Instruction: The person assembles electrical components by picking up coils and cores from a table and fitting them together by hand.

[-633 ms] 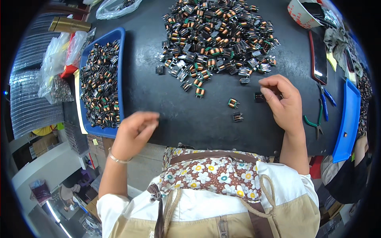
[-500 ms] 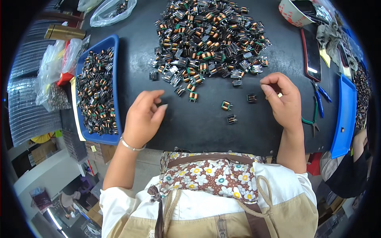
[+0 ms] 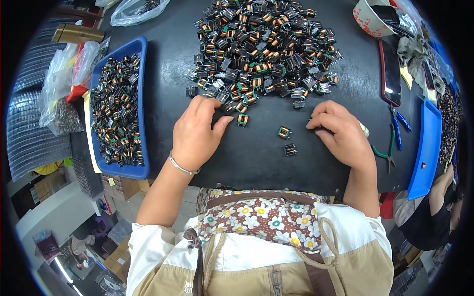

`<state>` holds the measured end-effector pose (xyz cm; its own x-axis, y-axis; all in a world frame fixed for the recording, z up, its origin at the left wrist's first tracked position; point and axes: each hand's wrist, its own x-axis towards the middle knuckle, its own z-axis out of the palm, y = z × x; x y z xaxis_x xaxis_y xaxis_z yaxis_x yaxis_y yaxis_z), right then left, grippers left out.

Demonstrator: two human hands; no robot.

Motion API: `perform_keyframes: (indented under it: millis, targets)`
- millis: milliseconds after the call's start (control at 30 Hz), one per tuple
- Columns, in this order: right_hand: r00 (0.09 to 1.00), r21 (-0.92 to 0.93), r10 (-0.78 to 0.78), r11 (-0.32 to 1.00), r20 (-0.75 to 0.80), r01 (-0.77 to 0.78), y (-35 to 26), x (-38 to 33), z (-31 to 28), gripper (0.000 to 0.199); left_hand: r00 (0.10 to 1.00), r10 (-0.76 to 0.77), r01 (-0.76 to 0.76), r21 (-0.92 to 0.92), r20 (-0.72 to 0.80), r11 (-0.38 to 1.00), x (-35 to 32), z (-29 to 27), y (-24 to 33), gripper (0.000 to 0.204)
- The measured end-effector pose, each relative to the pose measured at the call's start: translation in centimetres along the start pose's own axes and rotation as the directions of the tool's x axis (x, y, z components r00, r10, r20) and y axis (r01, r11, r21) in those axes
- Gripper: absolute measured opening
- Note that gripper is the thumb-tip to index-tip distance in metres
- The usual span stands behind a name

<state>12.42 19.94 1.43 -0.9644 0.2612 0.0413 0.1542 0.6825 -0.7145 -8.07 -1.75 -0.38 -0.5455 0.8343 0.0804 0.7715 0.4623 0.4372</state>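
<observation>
Small wound coils with copper wire and black or green frames make up a large pile (image 3: pixel 261 54) on the dark table. My left hand (image 3: pixel 197 130) is at the pile's near left edge, thumb apart from the fingers, fingertips beside the outermost coils. One loose green-framed coil (image 3: pixel 242 120) stands just right of its thumb. My right hand (image 3: pixel 340 133) rests over the table with fingers curled and thumb drawn in; whatever is between the fingertips is hidden. Between my hands lie a green-framed coil (image 3: pixel 284 132) and a black-framed coil (image 3: pixel 291 149).
A blue tray (image 3: pixel 143 93) full of coils stands at the left. To the right are a red-edged phone (image 3: pixel 390 74), green-handled pliers (image 3: pixel 390 153), a blue tool (image 3: pixel 398 129) and a lighter blue tray (image 3: pixel 425 148). A patterned bowl (image 3: pixel 370 19) sits at the far right.
My left hand has moved right and forward to the pile's edge. My right hand has shifted left, and the loose black coil that lay beside it is out of sight.
</observation>
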Motion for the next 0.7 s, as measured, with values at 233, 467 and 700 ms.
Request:
perform_keyframes:
  millis: [233, 467, 700]
  targets:
    - [0.954, 0.43, 0.299, 0.858, 0.03, -0.283, -0.5, -0.3, 0.9, 0.013, 0.998, -0.012, 0.009, -0.052, -0.061, 0.999, -0.5, 0.0, 0.4, 0.029]
    - [0.938, 0.811, 0.293, 0.492, 0.187, -0.316, -0.6, -0.5, 2.8, 0.016, 0.995, 0.058, -0.061, -0.045, -0.078, 0.997, -0.4, 0.6, 0.9, 0.028]
    - [0.977, 0.721, 0.205, 0.667, 0.063, -0.187, -1.2, -0.6, 3.8, 0.032, 0.991, 0.053, -0.06, -0.054, -0.124, 0.997, -0.1, 1.1, 0.4, 0.02]
